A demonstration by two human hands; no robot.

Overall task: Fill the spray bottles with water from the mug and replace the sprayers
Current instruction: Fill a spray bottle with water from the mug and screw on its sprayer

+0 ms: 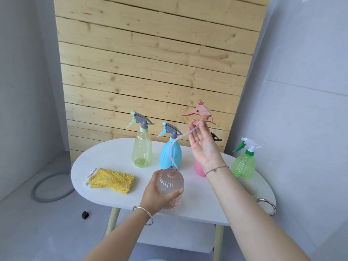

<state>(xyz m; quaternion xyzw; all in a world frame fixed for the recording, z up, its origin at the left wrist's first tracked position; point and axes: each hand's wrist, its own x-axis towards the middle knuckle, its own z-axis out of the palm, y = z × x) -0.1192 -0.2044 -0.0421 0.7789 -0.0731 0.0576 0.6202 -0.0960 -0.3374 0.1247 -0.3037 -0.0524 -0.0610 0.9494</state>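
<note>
A clear peach ribbed bottle point(170, 185) stands open-necked near the table's front edge, with my left hand point(157, 193) wrapped around its body. My right hand point(202, 142) is raised above the table and pinches the collar of the peach sprayer point(200, 111). The sprayer's long clear tube point(174, 149) hangs down, its tip just at the bottle's mouth. Behind stand a yellow bottle point(142, 147) and a blue bottle point(171, 151), both with sprayers on. A pink bottle point(199, 169) is mostly hidden behind my right wrist. A mug with a metal ring handle point(267, 204) sits under my right forearm, mostly hidden.
A green bottle with a white sprayer point(243, 161) stands at the right end of the white oval table point(113, 157). A folded yellow cloth point(112, 180) lies at the left. A wooden slat panel point(150, 63) rises behind. A grey hose point(49, 189) lies on the floor.
</note>
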